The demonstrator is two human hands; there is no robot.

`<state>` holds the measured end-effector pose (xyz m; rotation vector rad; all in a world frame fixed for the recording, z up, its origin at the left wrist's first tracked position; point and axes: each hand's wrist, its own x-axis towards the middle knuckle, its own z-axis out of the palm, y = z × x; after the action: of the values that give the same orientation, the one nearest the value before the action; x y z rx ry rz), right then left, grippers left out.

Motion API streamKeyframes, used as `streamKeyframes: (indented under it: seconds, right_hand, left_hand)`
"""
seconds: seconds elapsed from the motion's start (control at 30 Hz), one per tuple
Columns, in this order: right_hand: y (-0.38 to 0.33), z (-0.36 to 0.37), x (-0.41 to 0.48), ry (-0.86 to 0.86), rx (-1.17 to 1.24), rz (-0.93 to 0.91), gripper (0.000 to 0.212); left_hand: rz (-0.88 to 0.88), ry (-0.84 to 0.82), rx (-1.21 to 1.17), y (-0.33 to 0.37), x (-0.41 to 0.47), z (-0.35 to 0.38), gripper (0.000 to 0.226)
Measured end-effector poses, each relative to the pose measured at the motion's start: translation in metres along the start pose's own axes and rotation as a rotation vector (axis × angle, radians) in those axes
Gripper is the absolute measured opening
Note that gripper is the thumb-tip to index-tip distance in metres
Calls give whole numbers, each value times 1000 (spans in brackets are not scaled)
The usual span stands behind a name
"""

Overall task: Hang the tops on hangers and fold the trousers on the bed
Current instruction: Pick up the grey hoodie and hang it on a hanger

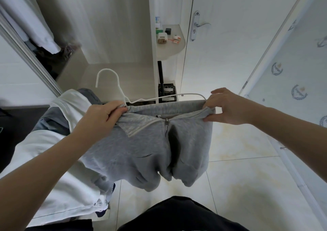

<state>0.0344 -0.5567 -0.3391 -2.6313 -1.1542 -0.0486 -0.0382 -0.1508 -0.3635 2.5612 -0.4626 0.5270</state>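
The person holds the grey zip-up fleece top (150, 142) up in the air over the tiled floor (247, 177). The left hand (99, 117) pinches one shoulder, the right hand (224, 106) pinches the other, probably stretching the neckline so the thin white plastic hanger (113, 82) seats inside.

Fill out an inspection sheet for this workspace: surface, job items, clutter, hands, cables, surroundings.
Surface: pale tiled floor; no bed clearly in view.
Job's things: grey zip top held up, white hanger partly inside its neck; white garment and blue-grey clothing bunched by the left forearm.
Clutter: small items on a corner shelf.
Grippers: left hand pinches one end of the top's neckline; right hand pinches the other.
Cables: nothing seen.
Surroundings: white door with lever handle, open wardrobe, hanging clothes, anchor-patterned panel.
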Motion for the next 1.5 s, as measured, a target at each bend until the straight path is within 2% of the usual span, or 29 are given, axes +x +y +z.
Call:
streamKeyframes:
  seconds: [0.13, 0.27, 0.3, 0.37, 0.43, 0.57, 0.63, 0.73, 0.77, 0.83, 0.9, 0.93, 1.0, 1.07, 1.13, 1.17, 1.23, 1.3, 1.33, 1.4, 1.43, 1.5]
  right_hand:
    - [-9, -11, 4, -42, 166, 87, 29]
    - [-15, -21, 10, -103, 355, 197, 6]
    - [-16, -24, 12, -94, 393, 195, 16]
    - [-19, -29, 16, -92, 424, 189, 18]
    - [-21, -32, 19, -94, 389, 153, 13]
    - [-34, -39, 24, -87, 272, 106, 29]
    - [-43, -40, 28, -97, 153, 94, 13]
    - [-67, -38, 45, -116, 0, 60, 39]
    - [-82, -38, 52, -106, -7, 17, 37]
    - [-113, -33, 65, -74, 51, -79, 21]
    - [-129, -31, 69, -32, 122, -107, 19]
    - [-129, -34, 67, -10, 169, -90, 20]
    - [-124, -43, 60, -27, 263, -11, 19]
    - [-120, -52, 58, -136, 236, 40, 22]
    - [-121, -57, 61, -185, 220, 51, 21]
    - [-125, -60, 64, -146, 241, 39, 21]
    - [-131, -64, 69, -24, 298, 11, 24]
    - [-140, -64, 71, -18, 291, -18, 18]
    - [-143, -63, 72, -56, 263, -41, 20]
    - [-139, -63, 72, -125, 224, -28, 24]
    - [-134, -66, 71, -118, 211, 11, 24]
    - [-120, -75, 70, -30, 219, 107, 24]
  left_hand:
    - [-5, 6, 0, -1, 1, 0, 19]
    - [-19, -6, -19, -6, 1, 0, 14]
    - [-22, -4, -26, -8, 2, 0, 14]
    - [-30, -9, -45, -12, 3, -1, 13]
    - [-2, -61, -53, -16, 1, -2, 16]
    - [50, -178, -51, -18, 2, -3, 37]
    - [69, -208, -28, -11, 9, -4, 42]
    - [92, -283, 3, 18, 24, 1, 40]
    - [95, -281, -2, 32, 30, 5, 37]
    - [107, -239, 17, 61, 42, 15, 42]
    - [78, -221, 37, 75, 51, 14, 58]
    - [52, -217, 35, 73, 54, 10, 58]
    - [5, -235, 38, 57, 54, 4, 45]
    - [-15, -328, 107, 45, 47, 4, 37]
    - [38, -388, 159, 44, 39, 13, 42]
    - [52, -372, 150, 45, 39, 16, 46]
    - [86, -269, 103, 47, 45, 15, 51]
    - [274, -179, 151, 50, 49, 11, 46]
    - [344, -228, 206, 50, 48, 11, 44]
    - [299, -499, 247, 50, 38, 16, 38]
    - [274, -591, 266, 45, 32, 21, 34]
    - [218, -664, 342, 39, 23, 28, 19]
